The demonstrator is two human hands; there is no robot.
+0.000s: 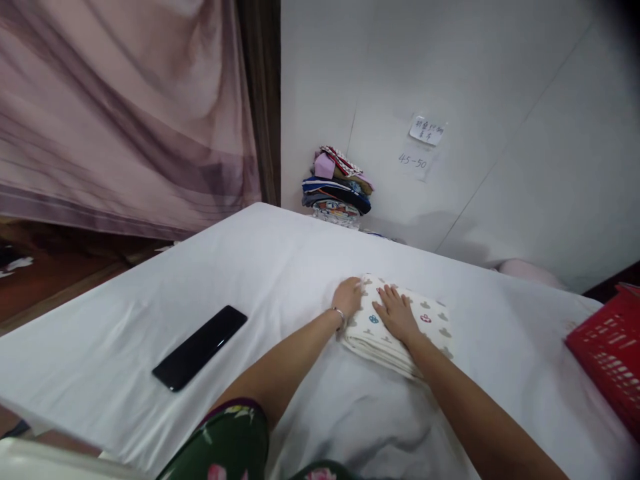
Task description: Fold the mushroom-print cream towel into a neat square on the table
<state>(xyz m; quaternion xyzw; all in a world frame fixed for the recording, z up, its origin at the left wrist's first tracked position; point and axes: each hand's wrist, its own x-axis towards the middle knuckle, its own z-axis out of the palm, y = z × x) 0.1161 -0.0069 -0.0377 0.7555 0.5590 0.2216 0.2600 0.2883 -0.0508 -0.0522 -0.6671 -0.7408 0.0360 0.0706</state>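
A folded white cloth (434, 319) printed with grey, red and blue shapes lies on the white-covered table (290, 253). My right hand (397, 315) rests flat on top of it with the fingers spread. At the cloth's left edge is my left hand (349, 297), a bracelet on its wrist; its fingertips are partly hidden against the cloth, so its grip is unclear.
A black phone-like slab (200, 348) lies at the left on the table. At the right edge stands a red basket (607, 347). Stacked folded fabrics (337, 190) are beyond the far edge by the wall. A pink curtain (125, 113) hangs at the left.
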